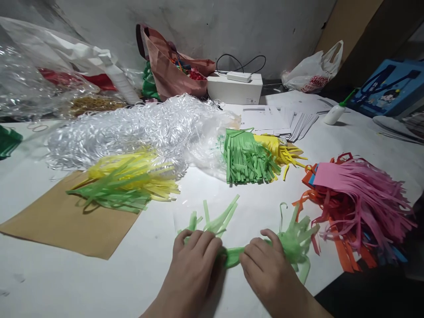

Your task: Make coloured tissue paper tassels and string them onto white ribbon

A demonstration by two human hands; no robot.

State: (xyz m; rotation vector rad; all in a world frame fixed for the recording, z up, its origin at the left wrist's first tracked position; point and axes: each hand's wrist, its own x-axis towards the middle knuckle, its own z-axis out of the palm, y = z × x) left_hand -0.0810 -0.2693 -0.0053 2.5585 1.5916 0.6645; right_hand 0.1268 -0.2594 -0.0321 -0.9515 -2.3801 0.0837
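Observation:
A light green fringed tissue-paper tassel [233,257] stretches sideways between my hands, low over the white table. My left hand [198,251] is closed around its left part, and loose strips stick out past the fingers. Around the right part my right hand [263,260] is closed too, with a bunch of cut strips fanning out beyond it. The short middle stretch between the hands looks rolled or twisted. Both palms and the thumbs' undersides are hidden.
Yellow and green tassels [122,181] lie on brown paper [99,240] at left. Green fringed paper [247,159] and pink fringed paper [357,194] lie ahead and right. Behind are white shredded strands [132,128], a white box [235,90] and a glue bottle [335,114].

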